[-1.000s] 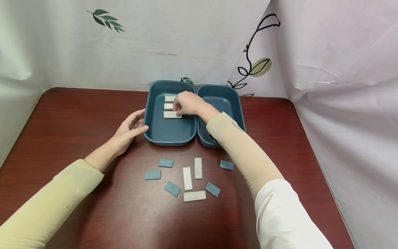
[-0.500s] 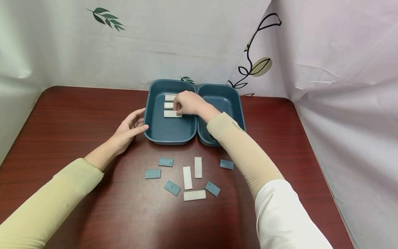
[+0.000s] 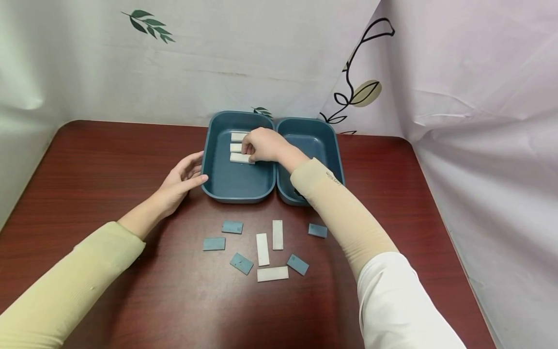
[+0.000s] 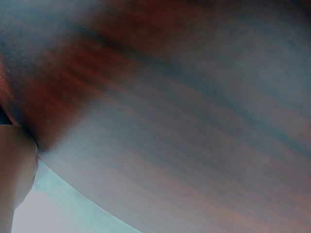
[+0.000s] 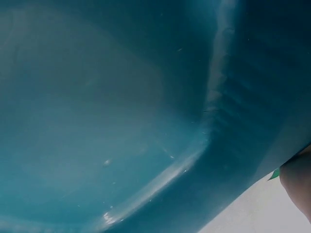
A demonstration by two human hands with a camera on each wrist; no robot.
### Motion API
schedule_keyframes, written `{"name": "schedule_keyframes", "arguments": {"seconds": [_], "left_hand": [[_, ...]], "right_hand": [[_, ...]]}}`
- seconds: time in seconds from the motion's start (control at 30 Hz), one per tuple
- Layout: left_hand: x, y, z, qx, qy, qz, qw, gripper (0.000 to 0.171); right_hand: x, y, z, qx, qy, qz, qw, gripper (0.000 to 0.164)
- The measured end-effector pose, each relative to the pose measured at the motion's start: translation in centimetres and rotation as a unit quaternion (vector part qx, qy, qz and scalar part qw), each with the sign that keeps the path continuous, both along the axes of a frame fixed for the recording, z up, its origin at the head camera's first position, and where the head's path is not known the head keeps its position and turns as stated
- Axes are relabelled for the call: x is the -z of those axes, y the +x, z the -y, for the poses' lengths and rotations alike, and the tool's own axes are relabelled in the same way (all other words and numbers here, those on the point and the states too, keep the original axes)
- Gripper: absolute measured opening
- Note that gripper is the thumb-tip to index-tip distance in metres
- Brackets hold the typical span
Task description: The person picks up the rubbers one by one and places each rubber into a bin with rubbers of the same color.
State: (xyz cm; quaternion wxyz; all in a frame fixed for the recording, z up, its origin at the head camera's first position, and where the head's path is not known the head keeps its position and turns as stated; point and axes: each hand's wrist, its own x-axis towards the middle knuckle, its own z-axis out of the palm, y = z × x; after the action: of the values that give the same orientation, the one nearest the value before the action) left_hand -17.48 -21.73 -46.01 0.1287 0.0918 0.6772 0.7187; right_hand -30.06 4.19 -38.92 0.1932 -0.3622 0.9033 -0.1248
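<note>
In the head view my right hand [image 3: 263, 144] reaches into the left blue tray [image 3: 240, 199]. Its thumb and fingers pinch the right end of a white rectangular tile [image 3: 239, 158], the nearest of three in a row. Two more white tiles, the middle one [image 3: 236, 148] and the far one [image 3: 239, 136], lie behind it, their right ends hidden by the hand. Against the left tray's outer side rests my left hand [image 3: 178, 183], thumb tip at the rim and fingers loosely extended along the wall. Only a bit of finger [image 4: 17, 170] shows in the left wrist view.
A second blue tray [image 3: 307, 121] adjoins on the right, partly under my right forearm; its inside [image 5: 97, 97] fills the right wrist view. On the brown table [image 3: 174, 310] nearer me lie three white tiles [image 3: 272, 274] and several blue-grey tiles [image 3: 241, 263]. A white curtain [image 3: 261, 58] hangs behind.
The nearest white tile in the tray has shifted slightly toward the back, closer to the middle one, with my right hand's fingers on it. My left hand stays in place.
</note>
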Motion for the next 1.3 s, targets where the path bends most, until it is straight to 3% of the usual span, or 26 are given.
{"name": "schedule_keyframes", "arguments": {"seconds": [1.3], "left_hand": [[-0.11,0.04,-0.09,0.0,-0.005,-0.006,1.0,0.065]], "right_hand": [[0.58,0.0,-0.16,-0.016,-0.004,-0.021,1.0,0.026]]}}
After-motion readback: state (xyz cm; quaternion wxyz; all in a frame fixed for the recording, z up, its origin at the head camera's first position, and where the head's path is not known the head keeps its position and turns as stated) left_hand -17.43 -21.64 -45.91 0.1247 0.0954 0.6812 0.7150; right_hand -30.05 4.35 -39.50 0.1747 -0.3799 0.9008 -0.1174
